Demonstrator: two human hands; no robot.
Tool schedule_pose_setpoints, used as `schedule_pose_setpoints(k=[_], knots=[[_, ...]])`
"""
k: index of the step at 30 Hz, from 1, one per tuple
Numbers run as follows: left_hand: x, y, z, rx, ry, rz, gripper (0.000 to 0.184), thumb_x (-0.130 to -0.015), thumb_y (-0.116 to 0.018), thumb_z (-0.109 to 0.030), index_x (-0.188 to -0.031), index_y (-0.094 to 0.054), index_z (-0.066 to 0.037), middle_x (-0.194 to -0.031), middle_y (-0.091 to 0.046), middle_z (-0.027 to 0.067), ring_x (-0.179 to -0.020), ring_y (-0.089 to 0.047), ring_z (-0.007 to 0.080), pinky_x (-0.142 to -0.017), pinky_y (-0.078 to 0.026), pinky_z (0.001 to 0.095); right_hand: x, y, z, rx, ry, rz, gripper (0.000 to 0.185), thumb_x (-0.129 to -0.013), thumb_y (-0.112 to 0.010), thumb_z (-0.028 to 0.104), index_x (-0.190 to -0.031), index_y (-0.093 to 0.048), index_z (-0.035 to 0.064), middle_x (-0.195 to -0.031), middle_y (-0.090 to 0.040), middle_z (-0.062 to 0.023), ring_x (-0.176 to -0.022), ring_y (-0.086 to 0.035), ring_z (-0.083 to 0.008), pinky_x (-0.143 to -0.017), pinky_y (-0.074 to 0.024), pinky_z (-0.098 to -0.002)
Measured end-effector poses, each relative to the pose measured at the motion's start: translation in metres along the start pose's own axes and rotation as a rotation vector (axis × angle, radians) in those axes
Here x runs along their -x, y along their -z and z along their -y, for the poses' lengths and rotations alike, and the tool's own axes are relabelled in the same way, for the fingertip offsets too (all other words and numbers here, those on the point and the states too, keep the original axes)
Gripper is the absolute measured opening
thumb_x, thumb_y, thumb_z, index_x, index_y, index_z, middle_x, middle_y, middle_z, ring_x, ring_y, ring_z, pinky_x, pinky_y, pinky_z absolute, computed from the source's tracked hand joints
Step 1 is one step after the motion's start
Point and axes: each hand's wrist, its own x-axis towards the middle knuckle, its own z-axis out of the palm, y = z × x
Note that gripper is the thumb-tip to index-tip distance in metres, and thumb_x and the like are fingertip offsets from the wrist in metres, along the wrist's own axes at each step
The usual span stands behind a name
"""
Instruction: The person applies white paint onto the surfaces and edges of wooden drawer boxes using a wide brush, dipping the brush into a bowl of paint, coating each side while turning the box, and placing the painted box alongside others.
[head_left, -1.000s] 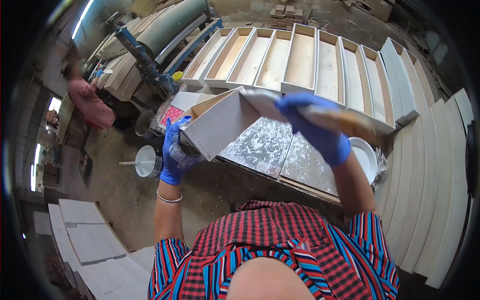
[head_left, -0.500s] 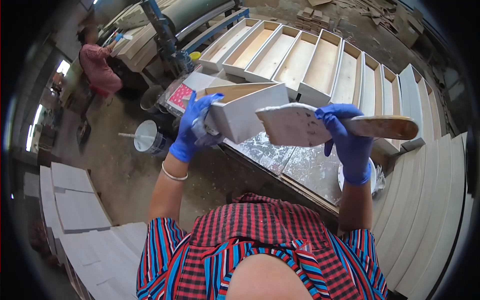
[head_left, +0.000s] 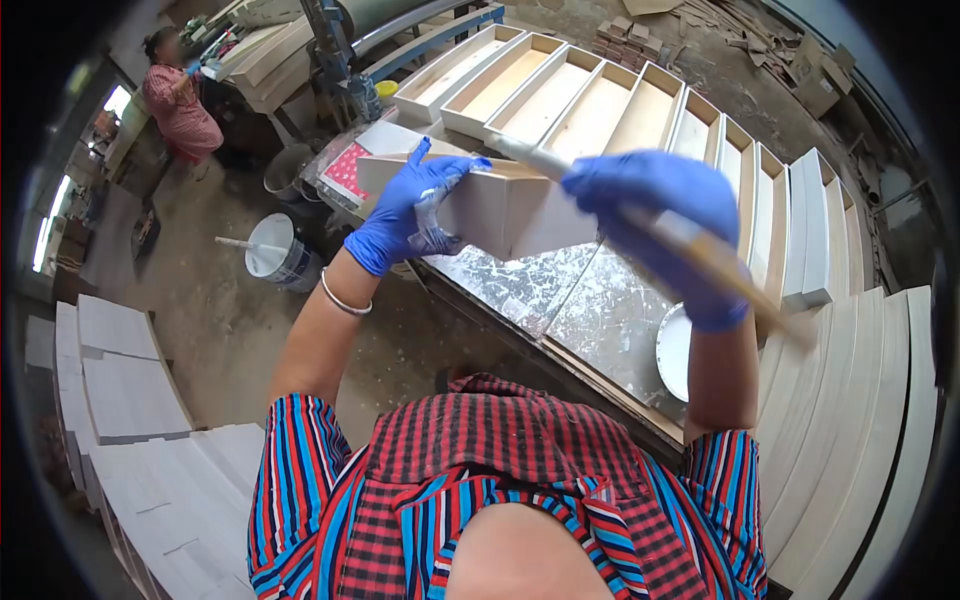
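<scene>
My left hand (head_left: 415,210), in a blue glove with white-smeared fingers, is closed around the end of a narrow wooden drawer box (head_left: 545,220) with white-coated outer faces. The box is held tilted above the worktable (head_left: 615,300). My right hand (head_left: 665,220), also gloved in blue and blurred by motion, grips a wide flat paintbrush (head_left: 535,155) with a wooden handle. Its head, seen edge-on, is over the box's upper rim; I cannot tell whether they touch. A white paint tub (head_left: 675,350) stands on the table below my right wrist.
A row of drawer boxes (head_left: 600,110) runs along the far side. Pale boards are stacked at right (head_left: 850,400) and at lower left (head_left: 180,490). A paint bucket (head_left: 280,255) with a stick stands on the floor. Another person (head_left: 180,105) works at upper left.
My right hand has turned the paintbrush from its broad face showing to edge-on, bringing its head up over the box's rim. The box has tilted slightly in my left hand.
</scene>
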Motion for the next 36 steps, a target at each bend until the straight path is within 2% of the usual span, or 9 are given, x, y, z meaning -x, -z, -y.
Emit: schedule_pose_setpoints(k=[1,3,11,13,20,25,28,29,36], knots=[[0.001,-0.002,0.002,-0.002,-0.014,-0.046,0.076,-0.056,-0.076,-0.025,-0.123,-0.045,-0.006,-0.117,-0.054,0.0111,-0.113,-0.049,0.0289,-0.106,-0.021,0.0504,0.003,-0.005,0.015,0.516,0.129,0.126,0.021,-0.076,-0.066,0.011,-0.096,-0.064,0.0126,-0.077,-0.065,-0.0054,-0.056,-0.059,-0.0165,-0.047,-0.0454,-0.0258],[0.0,-0.006,0.001,0.024,-0.001,-0.062,0.077,-0.056,-0.076,-0.026,-0.124,-0.045,-0.008,-0.118,-0.054,0.0086,-0.114,-0.049,0.0277,-0.106,-0.02,0.0515,0.013,-0.018,0.04,0.703,0.147,0.291,0.023,-0.077,-0.061,0.018,-0.1,-0.059,0.0161,-0.077,-0.062,-0.003,-0.048,-0.05,-0.017,-0.041,-0.0374,-0.0279],[-0.017,-0.041,-0.006,0.105,-0.025,0.09,0.08,-0.055,-0.077,-0.028,-0.127,-0.044,-0.013,-0.121,-0.053,0.0054,-0.115,-0.048,0.0248,-0.106,-0.019,0.0524,0.039,-0.012,0.079,0.486,-0.102,0.771,0.02,-0.077,-0.057,0.018,-0.096,-0.053,0.0127,-0.072,-0.053,-0.0048,-0.045,-0.051,-0.0192,-0.038,-0.0359,-0.0348],[-0.021,-0.047,-0.011,0.227,-0.003,0.089,0.082,-0.054,-0.078,-0.028,-0.127,-0.044,-0.014,-0.121,-0.053,0.0051,-0.116,-0.048,0.0244,-0.107,-0.018,0.0519,0.042,-0.012,0.071,0.796,0.018,0.399,0.018,-0.074,-0.059,0.019,-0.091,-0.054,0.0168,-0.07,-0.052,-0.0001,-0.05,-0.049,-0.0168,-0.043,-0.0357,-0.0299],[-0.024,-0.063,-0.012,0.04,-0.088,0.087,0.089,-0.045,-0.081,-0.029,-0.126,-0.046,-0.014,-0.117,-0.055,0.006,-0.112,-0.049,0.024,-0.107,-0.016,0.0524,0.055,-0.042,0.066,0.664,0.083,0.515,0.021,-0.069,-0.058,0.015,-0.087,-0.053,0.0071,-0.075,-0.053,-0.0069,-0.053,-0.051,-0.015,-0.044,-0.0392,-0.0288],[-0.029,-0.064,-0.015,0.028,-0.107,0.055,0.09,-0.043,-0.079,-0.027,-0.126,-0.046,-0.014,-0.114,-0.056,0.0079,-0.109,-0.051,0.0249,-0.107,-0.017,0.0544,0.072,-0.021,0.069,0.272,-0.34,0.579,0.015,-0.073,-0.06,0.017,-0.086,-0.06,0.0098,-0.073,-0.058,-0.0076,-0.064,-0.06,-0.0186,-0.057,-0.0471,-0.0316],[-0.029,-0.059,-0.017,0.039,-0.092,0.028,0.091,-0.045,-0.078,-0.027,-0.128,-0.044,-0.014,-0.116,-0.056,0.0066,-0.109,-0.051,0.025,-0.106,-0.017,0.0548,0.093,-0.014,0.053,-0.66,-0.826,-0.284,0.014,-0.085,-0.057,0.016,-0.087,-0.062,0.0027,-0.085,-0.065,-0.0072,-0.067,-0.06,-0.0101,-0.048,-0.0455,-0.0229],[-0.028,-0.057,-0.019,0.011,-0.068,0.041,0.091,-0.046,-0.078,-0.027,-0.129,-0.043,-0.014,-0.117,-0.055,0.0059,-0.109,-0.051,0.025,-0.106,-0.017,0.0549,0.089,-0.013,0.054,-0.366,-0.964,-0.383,0.01,-0.085,-0.057,0.009,-0.087,-0.061,0.0008,-0.083,-0.064,-0.0068,-0.062,-0.059,-0.0097,-0.042,-0.0432,-0.0201],[-0.01,-0.05,-0.034,-0.038,-0.015,0.008,0.086,-0.052,-0.075,-0.027,-0.13,-0.041,-0.012,-0.116,-0.053,0.0061,-0.108,-0.051,0.0248,-0.107,-0.016,0.0538,0.156,0.014,-0.02,-0.116,-0.907,-0.721,0.009,-0.085,-0.058,0.012,-0.086,-0.062,0.0035,-0.081,-0.063,-0.0029,-0.048,-0.05,-0.0056,-0.04,-0.0378,-0.019]])
